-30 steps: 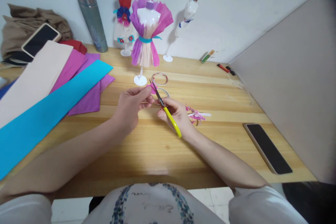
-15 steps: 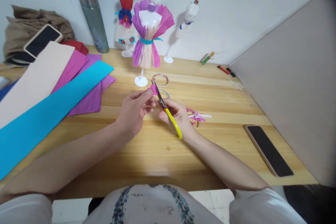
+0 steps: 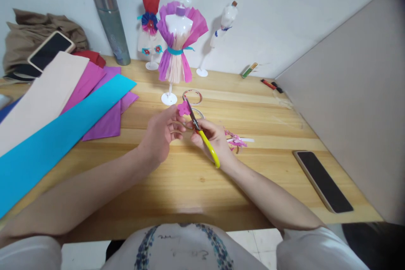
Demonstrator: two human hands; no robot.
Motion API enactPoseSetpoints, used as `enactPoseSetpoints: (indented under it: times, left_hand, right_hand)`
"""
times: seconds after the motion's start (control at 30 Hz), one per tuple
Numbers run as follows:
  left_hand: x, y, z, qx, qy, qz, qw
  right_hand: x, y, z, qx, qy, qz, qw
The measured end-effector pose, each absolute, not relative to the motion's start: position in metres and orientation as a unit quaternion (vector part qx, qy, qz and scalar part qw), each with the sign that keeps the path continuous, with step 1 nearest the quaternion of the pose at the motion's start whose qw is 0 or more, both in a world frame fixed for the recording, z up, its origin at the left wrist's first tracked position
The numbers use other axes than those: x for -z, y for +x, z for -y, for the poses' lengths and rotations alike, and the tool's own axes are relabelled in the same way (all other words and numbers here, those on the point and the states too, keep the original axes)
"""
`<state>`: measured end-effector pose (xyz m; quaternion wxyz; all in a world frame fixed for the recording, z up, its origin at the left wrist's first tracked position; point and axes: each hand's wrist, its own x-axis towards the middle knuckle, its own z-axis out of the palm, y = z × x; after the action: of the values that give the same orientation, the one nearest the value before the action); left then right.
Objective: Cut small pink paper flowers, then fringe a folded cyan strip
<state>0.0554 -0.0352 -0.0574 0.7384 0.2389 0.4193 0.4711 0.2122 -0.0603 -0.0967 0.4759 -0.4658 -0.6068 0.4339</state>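
- Workpiece: a small, flat, matte pink flower cutout with rounded petals, located between the hands, just left of the scissor blades.
- Left hand: fingertips at the cutout's lower left edge, other fingers loosely curled; whether the cutout is pinched cannot be told.
- Right hand: grasps the scissors, which have smooth yellow handles and slim metal blades pointing up and away.
- Behind the hands: two thin tape rings on the smooth, grained wooden tabletop.
- Right of the right hand: a tangle of narrow pink paper scraps.
- Beyond the rings: a glossy white dress form in pleated purple, pink and cream paper, belted in turquoise.
- Left side: a flat, straight-edged turquoise strip overlapping purple sheets.
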Motion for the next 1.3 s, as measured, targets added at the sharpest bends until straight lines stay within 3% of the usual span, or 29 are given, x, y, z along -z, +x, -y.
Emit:
enactPoseSetpoints:
  times: [0.37, 0.53, 0.8, 1.1, 1.3]
  left_hand:
    - [0.062, 0.053, 0.025, -0.478, 0.190, -0.425, 0.745]
    - [0.067, 0.049, 0.015, -0.487, 0.279, -0.451, 0.694]
    - [0.078, 0.017, -0.030, -0.188, 0.590, -0.550, 0.561]
    - [0.092, -0.003, -0.045, -0.127, 0.648, -0.487, 0.572]
    - [0.087, 0.000, -0.040, -0.114, 0.722, -0.499, 0.465]
  right_hand:
    - [0.095, 0.215, 0.058, -0.433, -0.479, 0.589, 0.487]
    - [0.095, 0.217, 0.057, -0.455, -0.480, 0.566, 0.493]
    - [0.094, 0.216, 0.059, -0.444, -0.488, 0.562, 0.498]
    - [0.096, 0.214, 0.060, -0.457, -0.491, 0.557, 0.489]
    - [0.095, 0.212, 0.061, -0.459, -0.503, 0.551, 0.482]
